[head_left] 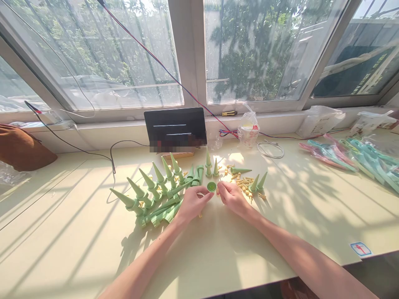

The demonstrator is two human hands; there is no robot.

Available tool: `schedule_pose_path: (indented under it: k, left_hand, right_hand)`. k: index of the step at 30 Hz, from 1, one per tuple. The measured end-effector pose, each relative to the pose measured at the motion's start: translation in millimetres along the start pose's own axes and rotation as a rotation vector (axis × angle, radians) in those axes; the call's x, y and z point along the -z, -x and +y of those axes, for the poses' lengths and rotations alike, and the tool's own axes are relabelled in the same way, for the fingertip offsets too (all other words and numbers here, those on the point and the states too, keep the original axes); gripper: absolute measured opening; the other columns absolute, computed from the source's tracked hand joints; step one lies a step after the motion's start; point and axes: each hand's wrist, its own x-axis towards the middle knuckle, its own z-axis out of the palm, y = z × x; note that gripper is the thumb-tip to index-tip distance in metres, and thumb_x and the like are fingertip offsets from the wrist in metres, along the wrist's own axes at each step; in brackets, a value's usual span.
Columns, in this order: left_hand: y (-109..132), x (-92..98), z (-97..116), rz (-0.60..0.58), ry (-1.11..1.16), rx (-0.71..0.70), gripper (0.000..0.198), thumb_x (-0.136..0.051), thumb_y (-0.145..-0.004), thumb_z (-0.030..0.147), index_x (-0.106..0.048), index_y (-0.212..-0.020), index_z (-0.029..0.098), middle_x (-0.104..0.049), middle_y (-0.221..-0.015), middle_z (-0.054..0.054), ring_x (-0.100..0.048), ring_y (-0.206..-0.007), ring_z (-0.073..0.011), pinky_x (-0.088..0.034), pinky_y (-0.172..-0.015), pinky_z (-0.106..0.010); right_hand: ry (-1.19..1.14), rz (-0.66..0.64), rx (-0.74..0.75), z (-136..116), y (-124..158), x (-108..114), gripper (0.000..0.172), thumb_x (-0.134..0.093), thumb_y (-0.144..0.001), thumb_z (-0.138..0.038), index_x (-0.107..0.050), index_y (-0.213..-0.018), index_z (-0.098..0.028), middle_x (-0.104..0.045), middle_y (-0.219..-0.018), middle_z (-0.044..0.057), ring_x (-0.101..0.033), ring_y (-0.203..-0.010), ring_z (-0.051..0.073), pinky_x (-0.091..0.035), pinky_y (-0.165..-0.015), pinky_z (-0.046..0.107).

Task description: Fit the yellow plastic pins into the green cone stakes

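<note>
left hand (193, 203): we are seeing it curling around a green cone (211, 186), with thumb and fingertips pinching it near its wide end.
green cone: it is sitting between the two hands, over the table (77, 232), with its round open mouth facing us so that the tip is hiding behind it.
right hand (232, 198): we are seeing its fingers bunching together, with the tips at the cone's rim; we cannot tell whether they are pinching anything.
row of green cones (149, 189): they are lying side by side just left of the left hand, points aiming up and left, some resting on long green stems.
upright cones (208, 162): two are standing on their wide ends just beyond the hands.
yellow pieces (245, 182): we are seeing them lying scattered near the right hand, with a few more cones lying among them.
dark screen (175, 126): it is leaning against the window ledge behind the cones.
plastic bag (248, 129): it is sitting right of the screen, with a white cable (270, 150) coiling beside it.
pastel tools (343, 153): they are lying in a pile at the far right, well apart from the hands.
brown cloth (21, 149): it is resting at the far left edge.
</note>
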Motion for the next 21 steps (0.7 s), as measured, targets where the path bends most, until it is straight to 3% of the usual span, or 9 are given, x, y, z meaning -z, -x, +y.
schedule_pose_path:
  k: [4, 9, 21]
  left_hand:
    - [-3.2, 1.3, -3.9, -0.004, 0.020, 0.067, 0.026, -0.062, -0.079, 0.038, -0.065, -0.066, 0.016, -0.041, -0.050, 0.005, -0.030, -0.043, -0.0068, -0.022, -0.044, -0.021]
    - [-6.0, 2.6, -11.1, -0.053, 0.110, 0.100, 0.038, -0.056, -0.085, 0.052, -0.068, -0.076, 0.016, -0.028, -0.044, 0.008, -0.024, -0.042, -0.0080, -0.019, -0.043, -0.021]
    - [-5.5, 6.5, -10.4, -0.092, 0.159, 0.081, 0.049, -0.058, -0.082, 0.063, -0.066, -0.072, 0.016, -0.030, -0.041, 0.007, -0.027, -0.042, -0.0081, -0.024, -0.045, -0.022]
  right_hand:
    - [0.031, 0.002, 0.005, -1.4, -0.6, 0.9, 0.042, -0.039, -0.098, -0.047, -0.047, -0.065, -0.021, -0.039, -0.048, -0.005, -0.039, -0.049, 0.012, -0.034, -0.053, 0.025]
    - [0.012, 0.006, 0.004, -4.6, -1.3, 0.8, 0.044, -0.039, -0.097, -0.047, -0.041, -0.062, -0.021, -0.036, -0.048, -0.006, -0.037, -0.048, 0.011, -0.038, -0.056, 0.026]
    - [0.016, 0.009, -0.010, -1.4, -1.6, 2.4, 0.044, -0.041, -0.097, -0.049, -0.040, -0.063, -0.021, -0.036, -0.050, -0.006, -0.036, -0.049, 0.011, -0.033, -0.052, 0.025]
